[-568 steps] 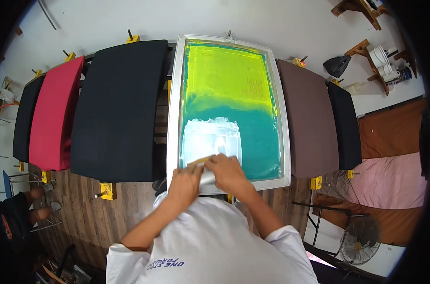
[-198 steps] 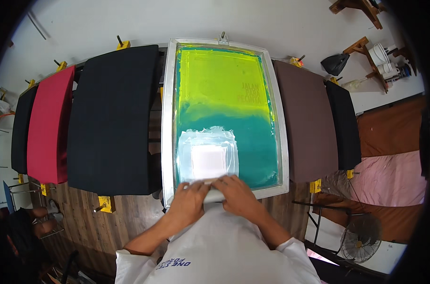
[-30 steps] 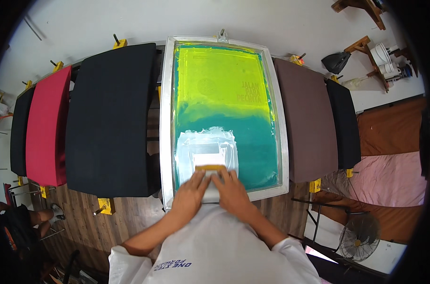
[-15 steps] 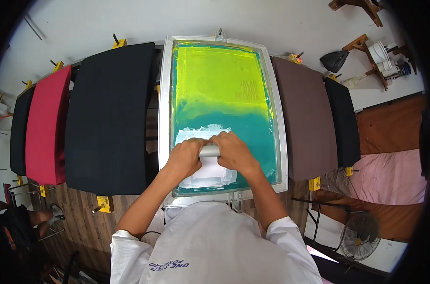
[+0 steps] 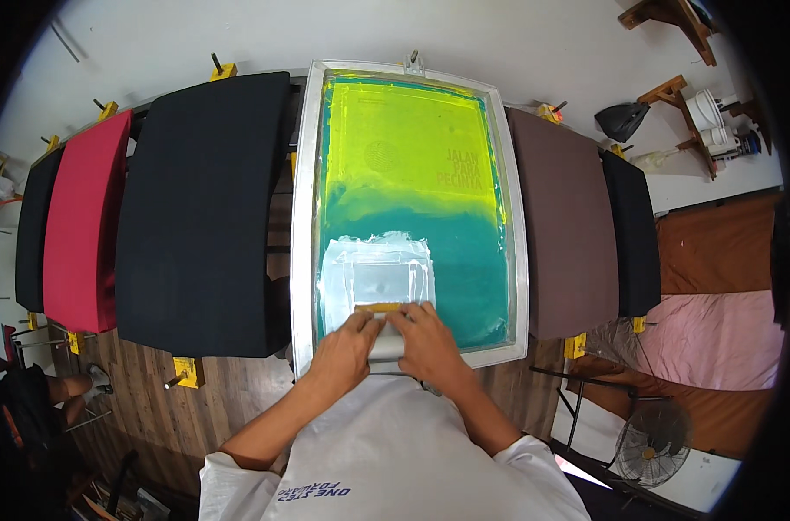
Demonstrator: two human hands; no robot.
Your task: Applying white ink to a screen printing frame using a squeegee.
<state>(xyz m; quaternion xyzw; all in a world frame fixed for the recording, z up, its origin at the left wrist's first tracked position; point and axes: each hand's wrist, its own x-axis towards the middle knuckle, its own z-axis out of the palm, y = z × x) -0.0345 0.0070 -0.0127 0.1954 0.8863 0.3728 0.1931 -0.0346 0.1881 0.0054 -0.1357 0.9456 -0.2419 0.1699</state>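
Holds squeegee (image 5: 386,348) pinched in L hand (image 5: 341,354) & R hand (image 5: 431,349) at near end of screen frame (image 5: 517,260), hiding pt of it, w/ white ink (image 5: 338,282) just ahead of grip, blk pad (image 5: 199,217) L, brn pad (image 5: 570,234) R, fan (image 5: 655,445) farther R, shirt (image 5: 386,447) close behind.

The silver rectangular frame (image 5: 305,217) and silver squeegee handle (image 5: 386,346) look smooth, metallic; the white ink patch (image 5: 337,278) looks glossy; the wide black board (image 5: 199,217) wears matt cloth; the brown plank floor (image 5: 225,395) looks wooden.

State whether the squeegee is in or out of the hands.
In: the left hand and right hand both grip the squeegee, its yellow edge showing ahead.
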